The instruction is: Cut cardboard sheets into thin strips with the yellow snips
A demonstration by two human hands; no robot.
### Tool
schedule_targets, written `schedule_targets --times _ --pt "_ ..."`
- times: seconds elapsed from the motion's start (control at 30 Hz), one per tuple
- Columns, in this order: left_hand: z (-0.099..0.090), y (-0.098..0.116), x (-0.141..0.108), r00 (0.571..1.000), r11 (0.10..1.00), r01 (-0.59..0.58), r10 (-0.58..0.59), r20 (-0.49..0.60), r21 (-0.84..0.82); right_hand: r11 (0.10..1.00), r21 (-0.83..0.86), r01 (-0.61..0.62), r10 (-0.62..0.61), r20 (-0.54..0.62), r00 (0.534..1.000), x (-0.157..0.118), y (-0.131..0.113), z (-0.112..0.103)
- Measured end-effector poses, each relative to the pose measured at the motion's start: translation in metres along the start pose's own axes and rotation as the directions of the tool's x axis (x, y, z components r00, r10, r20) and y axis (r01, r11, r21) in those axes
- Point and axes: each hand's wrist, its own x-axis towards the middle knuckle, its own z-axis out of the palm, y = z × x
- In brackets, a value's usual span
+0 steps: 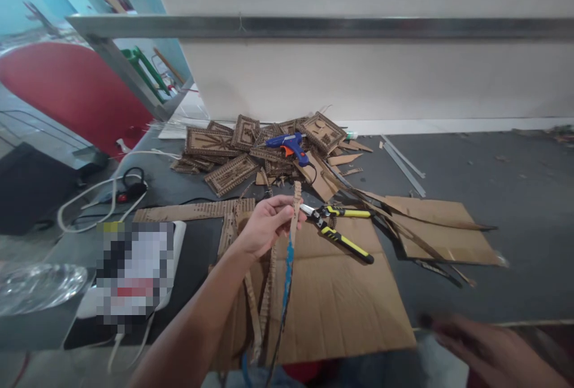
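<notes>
My left hand (269,220) pinches the top of a long, narrow cardboard strip (289,262), which hangs down over the table edge and has a blue patch midway. Just right of those fingers, a hand cutter (341,229) with yellow-and-black handles and a spring lies spread on a cardboard sheet (345,310); whether the fingers touch its metal tip I cannot tell. More ribbed cardboard strips (264,304) hang beside the held one. My right hand (457,334) is low at the right, past the sheet's corner, its fingers smeared by motion.
Behind my left hand, a blue glue gun (289,146) rests on a pile of decorated cardboard panels (233,149). Another cardboard piece (439,226) lies right, under long thin strips. Left are a white power bank-like device (177,256), cables (112,196) and a clear plastic bottle (40,286).
</notes>
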Motion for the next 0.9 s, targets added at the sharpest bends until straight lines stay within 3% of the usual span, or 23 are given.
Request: schedule_targets --times 0.07,0.2,0.27,0.33,0.5,0.63,0.73,0.9 --pt "0.000 -0.001 0.000 1.000 1.000 0.001 -0.001 0.017 0.017 0.982 0.031 0.187 -0.188 0.049 0.981 0.032 -0.040 -0.009" --pt "-0.001 0.000 0.000 1.000 0.999 -0.001 0.000 0.022 0.047 0.878 0.048 0.476 -0.470 -0.094 0.877 0.098 -0.131 -0.012" --pt "-0.002 0.000 0.000 1.000 0.998 0.005 -0.006 0.017 0.070 0.859 0.121 0.497 -0.474 -0.173 0.863 0.128 -0.162 -0.002" --pt "-0.003 0.001 0.000 1.000 0.995 0.014 -0.015 0.003 0.099 0.842 0.269 0.468 -0.420 -0.218 0.881 0.152 -0.179 0.015" --pt "-0.006 -0.001 0.002 0.999 0.988 0.028 -0.023 -0.035 0.151 0.718 0.598 0.356 -0.328 -0.161 0.931 0.177 -0.185 0.055" --pt "-0.006 -0.003 0.000 1.000 0.973 0.016 -0.013 -0.014 0.228 0.625 0.740 0.248 -0.199 -0.156 0.967 0.173 -0.185 0.061" --pt "-0.005 -0.002 -0.001 1.000 0.950 0.006 -0.004 -0.008 0.311 0.650 0.714 0.260 -0.159 -0.206 0.966 0.170 -0.184 0.060" --pt "-0.003 0.002 0.000 1.000 0.917 -0.008 0.015 -0.016 0.398 0.743 0.545 0.388 -0.239 -0.326 0.915 0.170 -0.179 0.062"
